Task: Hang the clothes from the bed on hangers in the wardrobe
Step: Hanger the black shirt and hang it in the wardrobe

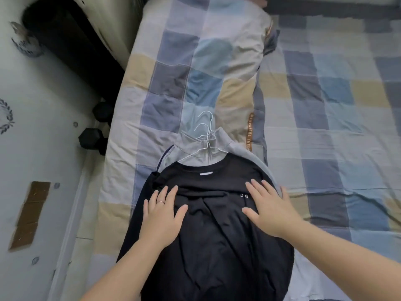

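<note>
Pressing flat on black shirt (208, 224), left hand (161, 211) spread, right hand (271, 208) spread

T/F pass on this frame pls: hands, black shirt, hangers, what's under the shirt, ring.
1. The left hand and right hand lie flat on the black shirt, fingers straight. True.
2. The black shirt hangs in a wardrobe. False: it lies spread out on the bed.
3. Hooks of white wire hangers stick out beyond the shirt's collar. True.
4. Nothing lies between the black shirt and the bedspread. False: a grey garment lies beneath it.
5. Neither hand wears jewellery. False: the left hand has a ring.
</note>
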